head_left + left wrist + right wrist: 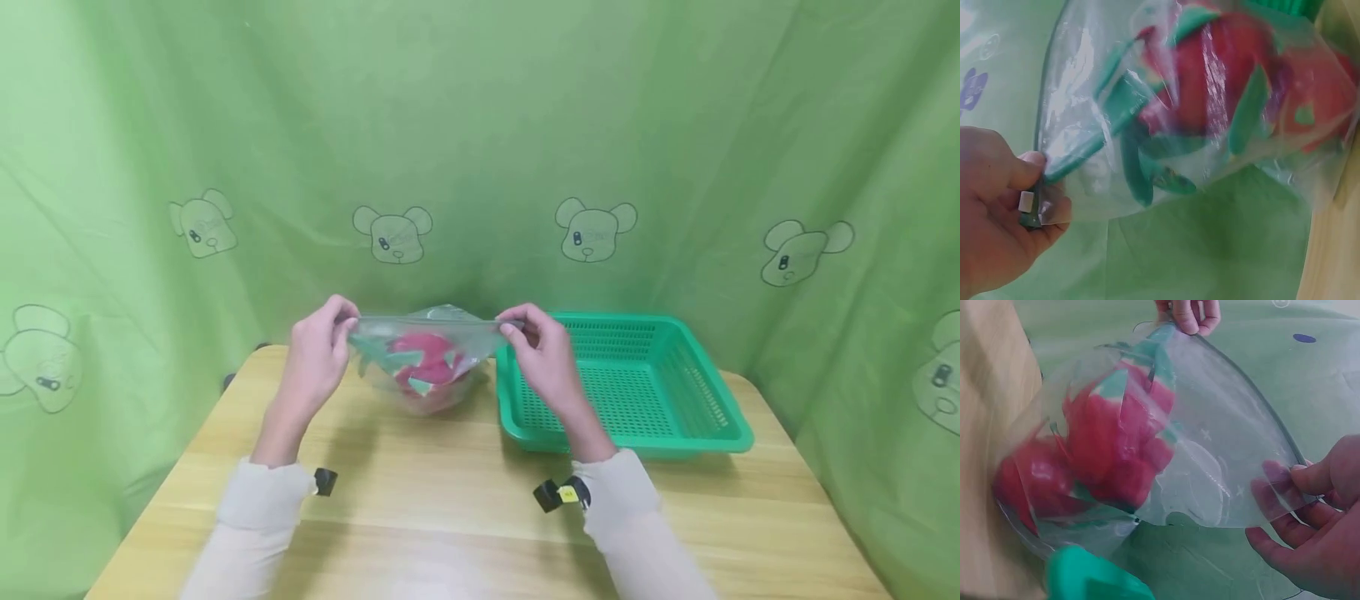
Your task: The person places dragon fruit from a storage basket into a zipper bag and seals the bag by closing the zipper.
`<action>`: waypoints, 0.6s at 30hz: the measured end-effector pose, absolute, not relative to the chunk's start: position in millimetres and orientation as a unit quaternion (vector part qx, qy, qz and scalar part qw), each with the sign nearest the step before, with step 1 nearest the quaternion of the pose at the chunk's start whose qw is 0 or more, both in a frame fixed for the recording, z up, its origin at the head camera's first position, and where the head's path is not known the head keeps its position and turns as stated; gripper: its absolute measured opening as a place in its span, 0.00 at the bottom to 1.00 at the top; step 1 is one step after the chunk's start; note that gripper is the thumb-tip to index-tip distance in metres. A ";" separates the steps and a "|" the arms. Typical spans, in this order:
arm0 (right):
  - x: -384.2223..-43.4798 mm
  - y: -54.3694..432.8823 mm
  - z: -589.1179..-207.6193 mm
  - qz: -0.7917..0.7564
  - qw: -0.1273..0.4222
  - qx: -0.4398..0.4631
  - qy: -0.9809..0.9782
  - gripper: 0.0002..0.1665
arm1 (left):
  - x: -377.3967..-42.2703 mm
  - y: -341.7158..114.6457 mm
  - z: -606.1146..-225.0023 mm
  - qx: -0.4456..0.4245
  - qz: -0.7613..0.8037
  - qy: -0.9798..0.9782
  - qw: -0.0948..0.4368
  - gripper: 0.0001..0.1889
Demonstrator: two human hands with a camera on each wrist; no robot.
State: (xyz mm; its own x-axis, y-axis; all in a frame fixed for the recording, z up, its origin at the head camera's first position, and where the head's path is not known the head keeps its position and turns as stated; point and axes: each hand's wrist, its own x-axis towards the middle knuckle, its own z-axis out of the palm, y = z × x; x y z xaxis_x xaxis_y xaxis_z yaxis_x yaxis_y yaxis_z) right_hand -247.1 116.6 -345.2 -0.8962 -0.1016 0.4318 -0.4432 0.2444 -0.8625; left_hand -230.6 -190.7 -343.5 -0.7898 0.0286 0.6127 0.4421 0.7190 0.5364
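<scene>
Both hands stretch the top edge of a clear zip bag [474, 348] between them. At the bag's left corner my left hand [318, 358] pinches the strip between thumb and fingers, where a small white slider [1026, 201] shows. The thumb and fingers of my right hand [547, 358] pinch the opposite corner. Inside the bag lie red dragon fruits [1107, 434] with green pointed scales, a second red one [1041, 478] lower down. The bag hangs above the table, its bottom close to the wood.
A green plastic basket [731, 446] with slotted walls stands at the right, its left rim beside the bag. Under everything is a wooden table [435, 500]. A green curtain [480, 125] with bear faces hangs close behind and at both sides.
</scene>
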 end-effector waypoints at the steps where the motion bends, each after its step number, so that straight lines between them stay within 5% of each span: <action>1: -243.9 117.5 -348.2 0.590 0.145 0.177 -0.774 0.06 | -226.9 -190.2 -345.8 -0.132 -0.352 -0.879 0.292 0.03; 18: -187.4 121.3 -392.7 0.561 0.057 0.201 -0.801 0.06 | -170.6 -211.8 -378.7 -0.154 -0.359 -0.905 0.166 0.06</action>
